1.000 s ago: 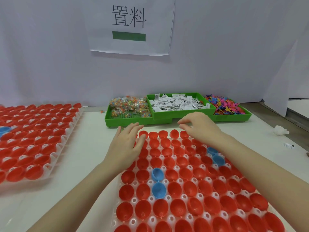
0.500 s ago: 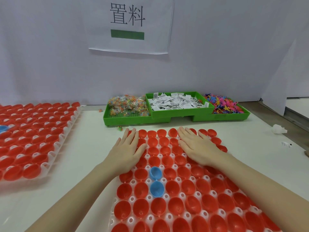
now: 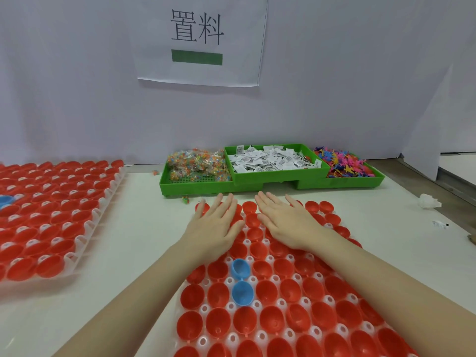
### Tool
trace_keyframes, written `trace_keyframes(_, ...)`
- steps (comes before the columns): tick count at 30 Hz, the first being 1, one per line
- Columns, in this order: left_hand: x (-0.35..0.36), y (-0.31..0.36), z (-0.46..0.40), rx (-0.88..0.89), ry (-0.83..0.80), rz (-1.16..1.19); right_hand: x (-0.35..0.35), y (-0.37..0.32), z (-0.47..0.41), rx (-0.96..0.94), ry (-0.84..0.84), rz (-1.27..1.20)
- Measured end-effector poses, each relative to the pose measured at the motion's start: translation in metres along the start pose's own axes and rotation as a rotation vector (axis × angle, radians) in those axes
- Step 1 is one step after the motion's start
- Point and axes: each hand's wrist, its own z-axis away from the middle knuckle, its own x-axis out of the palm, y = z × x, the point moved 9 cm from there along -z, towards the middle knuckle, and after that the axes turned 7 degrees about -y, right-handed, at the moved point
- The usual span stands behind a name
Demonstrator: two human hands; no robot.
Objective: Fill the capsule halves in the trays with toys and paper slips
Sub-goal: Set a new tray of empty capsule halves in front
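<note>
Two characters, 置料, top the wall sign (image 3: 198, 39) above a green bar. Left hand (image 3: 215, 228) and right hand (image 3: 286, 222) lie flat, fingers straight, holding nothing, on red capsule halves (image 3: 268, 292) in the white-table (image 3: 144, 228) tray (image 3: 206, 309).

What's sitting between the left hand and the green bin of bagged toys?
In the head view, mostly bare white table separates the left hand from the green bin; one small colourful stray piece lies there.
</note>
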Motion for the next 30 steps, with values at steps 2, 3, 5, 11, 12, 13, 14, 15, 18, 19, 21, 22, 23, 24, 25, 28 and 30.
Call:
trace_keyframes(2,0.006,0.003,-0.003,0.002,-0.041,0.027,0.001,0.0,-0.003,0.009,-0.017,-0.025)
trace_keyframes(3,0.007,0.003,-0.003,0.0,-0.047,0.047,0.0,-0.002,-0.004,0.002,-0.018,-0.038)
trace_keyframes(5,0.008,0.002,-0.002,0.0,-0.044,0.067,-0.004,-0.004,-0.006,-0.013,0.002,-0.087)
trace_keyframes(11,0.01,0.003,-0.001,0.005,-0.046,0.065,-0.038,0.021,-0.01,0.095,0.225,-0.181)
trace_keyframes(12,0.009,0.003,0.0,0.005,-0.042,0.066,-0.038,0.02,-0.014,0.09,0.2,-0.128)
trace_keyframes(13,0.009,0.002,0.0,0.005,-0.037,0.069,-0.038,0.017,-0.016,0.084,0.184,-0.088)
trace_keyframes(14,0.009,0.002,0.0,0.005,-0.029,0.07,-0.039,0.016,-0.018,0.078,0.187,-0.057)
trace_keyframes(15,0.008,0.002,-0.001,0.003,-0.024,0.071,-0.043,0.014,-0.019,0.067,0.212,-0.029)
trace_keyframes(18,0.007,0.0,0.0,-0.009,-0.01,0.075,-0.066,0.01,-0.011,0.04,0.351,0.058)
trace_keyframes(19,0.005,-0.001,0.001,-0.011,0.019,0.081,-0.077,0.008,-0.006,0.043,0.414,0.101)
trace_keyframes(21,-0.01,-0.001,0.006,-0.002,0.171,0.121,-0.101,0.008,0.007,0.088,0.563,0.156)
trace_keyframes(22,-0.022,-0.001,0.01,-0.005,0.267,0.197,-0.111,0.012,0.015,0.126,0.633,0.109)
trace_keyframes(23,-0.032,-0.001,0.013,-0.013,0.337,0.354,-0.118,0.018,0.022,0.174,0.679,-0.018)
trace_keyframes(24,-0.039,-0.001,0.013,-0.015,0.355,0.587,-0.121,0.025,0.028,0.218,0.699,-0.189)
trace_keyframes(25,-0.044,0.001,0.01,-0.015,0.325,0.865,-0.12,0.03,0.031,0.253,0.689,-0.356)
trace_keyframes(28,-0.052,0.019,-0.002,-0.004,0.239,1.329,-0.109,0.029,0.032,0.26,0.583,-0.548)
trace_keyframes(30,-0.061,0.021,-0.004,-0.031,0.303,1.315,-0.1,0.027,0.031,0.233,0.484,-0.644)
